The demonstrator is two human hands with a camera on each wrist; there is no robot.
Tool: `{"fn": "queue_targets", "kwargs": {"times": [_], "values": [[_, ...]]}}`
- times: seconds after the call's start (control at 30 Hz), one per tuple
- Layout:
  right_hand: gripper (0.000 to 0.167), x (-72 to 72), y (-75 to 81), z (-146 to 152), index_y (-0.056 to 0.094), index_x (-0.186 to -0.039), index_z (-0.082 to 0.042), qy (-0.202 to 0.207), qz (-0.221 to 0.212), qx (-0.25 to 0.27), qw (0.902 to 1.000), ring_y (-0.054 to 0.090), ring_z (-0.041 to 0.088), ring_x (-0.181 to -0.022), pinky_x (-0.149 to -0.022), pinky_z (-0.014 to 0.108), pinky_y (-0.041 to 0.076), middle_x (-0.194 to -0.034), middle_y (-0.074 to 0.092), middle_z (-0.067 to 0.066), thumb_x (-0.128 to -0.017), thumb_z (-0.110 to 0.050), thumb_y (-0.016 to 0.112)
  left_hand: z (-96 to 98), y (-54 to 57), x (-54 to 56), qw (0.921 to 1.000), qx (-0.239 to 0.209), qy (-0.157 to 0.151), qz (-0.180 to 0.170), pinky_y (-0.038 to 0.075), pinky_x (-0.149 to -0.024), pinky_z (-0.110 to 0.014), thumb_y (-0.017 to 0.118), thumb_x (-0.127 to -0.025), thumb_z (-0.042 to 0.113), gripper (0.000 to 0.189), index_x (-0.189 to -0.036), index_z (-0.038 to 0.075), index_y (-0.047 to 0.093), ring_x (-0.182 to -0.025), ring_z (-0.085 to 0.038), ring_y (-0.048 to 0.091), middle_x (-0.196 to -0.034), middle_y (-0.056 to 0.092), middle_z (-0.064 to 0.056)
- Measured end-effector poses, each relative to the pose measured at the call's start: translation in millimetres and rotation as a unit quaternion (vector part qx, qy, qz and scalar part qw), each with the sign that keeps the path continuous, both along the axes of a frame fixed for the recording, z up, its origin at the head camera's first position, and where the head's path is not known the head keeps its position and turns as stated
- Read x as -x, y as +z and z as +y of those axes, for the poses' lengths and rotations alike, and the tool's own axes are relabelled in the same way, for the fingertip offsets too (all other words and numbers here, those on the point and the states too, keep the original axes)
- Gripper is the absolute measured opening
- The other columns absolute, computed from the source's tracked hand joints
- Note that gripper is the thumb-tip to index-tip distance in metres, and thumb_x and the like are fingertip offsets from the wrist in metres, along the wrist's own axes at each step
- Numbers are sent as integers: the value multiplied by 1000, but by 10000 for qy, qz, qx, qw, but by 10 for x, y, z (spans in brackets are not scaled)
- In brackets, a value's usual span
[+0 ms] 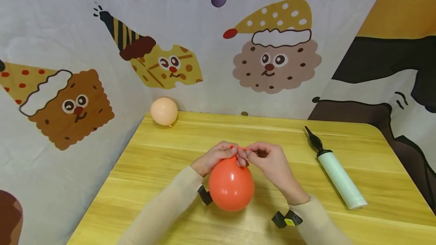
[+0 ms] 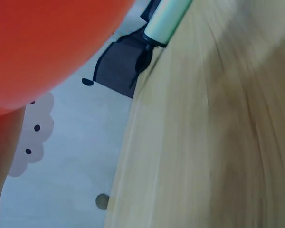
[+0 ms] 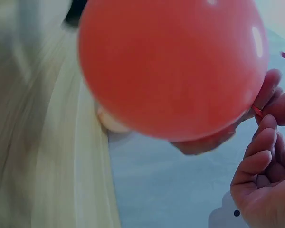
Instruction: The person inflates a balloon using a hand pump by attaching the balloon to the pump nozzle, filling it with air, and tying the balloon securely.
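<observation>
An inflated red-orange balloon [image 1: 231,186] hangs below both hands, its neck at the top. My left hand [image 1: 218,156] grips the neck between thumb and fingers. From the other side, my right hand [image 1: 272,160] pinches the stretched end of the neck, pulled out to the right in the head view. Up close in the right wrist view, the right hand [image 3: 270,185] has thumb and forefinger together at the neck, its other fingers curled. The balloon's round side [image 2: 42,42] fills the upper left of the left wrist view.
A smaller peach balloon [image 1: 164,111] sits at the table's back left corner. On the right lies a pale green hand pump [image 1: 342,180] with a black nozzle. The wooden table [image 1: 143,177] meets a cartoon-printed cloth [image 1: 211,101] along its back and left edges.
</observation>
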State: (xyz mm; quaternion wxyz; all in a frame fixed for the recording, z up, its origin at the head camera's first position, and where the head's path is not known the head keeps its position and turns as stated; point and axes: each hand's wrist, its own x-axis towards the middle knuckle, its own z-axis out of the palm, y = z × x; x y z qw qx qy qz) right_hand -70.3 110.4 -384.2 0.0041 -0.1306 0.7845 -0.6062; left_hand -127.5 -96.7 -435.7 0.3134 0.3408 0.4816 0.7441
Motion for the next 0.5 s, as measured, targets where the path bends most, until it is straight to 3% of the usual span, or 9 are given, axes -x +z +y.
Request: {"fn": "queue_targets", "kwargs": {"times": [0.2, 0.5], "values": [[10, 15, 22, 66, 75, -99, 0, 339, -66, 187, 9992, 69, 22, -83, -79, 31, 61, -93, 74, 9, -98, -8, 70, 49, 15, -11, 9996, -244, -136, -16, 48, -107, -37, 62, -100, 50, 28, -104, 28, 79, -106, -14, 68, -93, 76, 13], [7, 34, -10, 86, 71, -96, 2, 508, -49, 253, 9984, 65, 19, -79, -75, 27, 58, -88, 70, 7, -94, -2, 66, 85, 39, 1, 9998, -5, -143, 164, 50, -103, -33, 62, -99, 52, 29, -102, 29, 79, -101, -10, 69, -93, 76, 13]]}}
